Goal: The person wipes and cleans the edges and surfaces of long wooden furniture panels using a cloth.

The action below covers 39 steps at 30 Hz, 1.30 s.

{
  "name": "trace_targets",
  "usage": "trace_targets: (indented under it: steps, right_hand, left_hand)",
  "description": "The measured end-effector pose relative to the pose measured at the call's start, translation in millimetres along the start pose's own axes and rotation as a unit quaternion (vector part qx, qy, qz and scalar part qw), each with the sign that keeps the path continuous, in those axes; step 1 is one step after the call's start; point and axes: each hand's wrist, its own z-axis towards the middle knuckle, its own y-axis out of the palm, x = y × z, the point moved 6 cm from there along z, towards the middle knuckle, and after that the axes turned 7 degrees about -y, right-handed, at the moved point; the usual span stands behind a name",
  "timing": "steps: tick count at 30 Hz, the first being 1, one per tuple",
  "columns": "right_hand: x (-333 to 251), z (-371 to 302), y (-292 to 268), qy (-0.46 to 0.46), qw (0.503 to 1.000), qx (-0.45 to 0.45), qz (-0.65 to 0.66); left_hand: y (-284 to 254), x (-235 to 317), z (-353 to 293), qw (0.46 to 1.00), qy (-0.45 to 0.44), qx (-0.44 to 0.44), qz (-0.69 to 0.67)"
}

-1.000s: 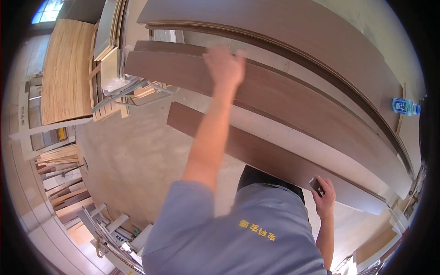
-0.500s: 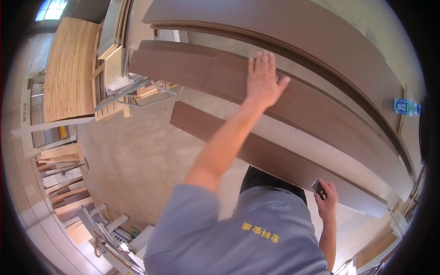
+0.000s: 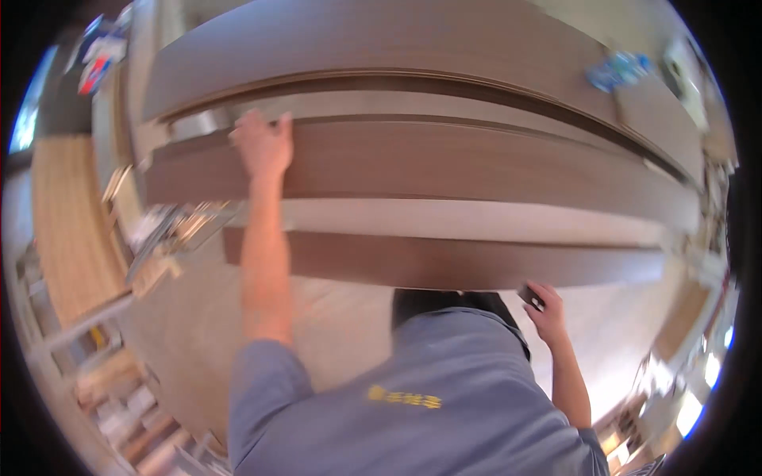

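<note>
My left hand (image 3: 266, 147) rests on the middle brown board (image 3: 444, 163), near its left end and far edge. Its thumb stands apart from the fingers, which are slightly blurred. In my right hand (image 3: 546, 309) is a small dark block-like object (image 3: 530, 296), held close to my body; its exact kind is hard to make out. The narrower near board (image 3: 444, 262) runs in front of my waist, just beyond that hand. Beyond the middle board, across a gap, lie wide stacked brown panels (image 3: 381, 40).
A clear blue-labelled bottle (image 3: 619, 71) is on the far panels at right. Wooden panels (image 3: 75, 222) stand at left, with offcuts (image 3: 135, 397) below them. Bare floor (image 3: 341, 317) shows between the near board and my body.
My left hand has slid left along the middle board, from around its middle toward its left end. My right hand still holds the small dark object. The whole view has turned.
</note>
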Motion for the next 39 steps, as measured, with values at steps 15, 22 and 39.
trace_targets:
  steps: [15,22,39]
  right_hand:
    - [232.5,-83.0,-143.1,0.046,0.989,0.100,0.095]
    - [275.1,-105.5,-276.7,0.040,0.981,0.175,0.071]
    - [371.3,-120.4,-353.6,0.077,0.977,0.149,0.134]
  left_hand:
    - [-49.9,524.5,-209.2,0.961,0.228,-0.090,-0.126]
    - [-81.8,863.8,-329.7,0.892,0.356,-0.120,-0.251]
    - [-40.3,597.8,-237.6,0.975,0.195,-0.043,-0.093]
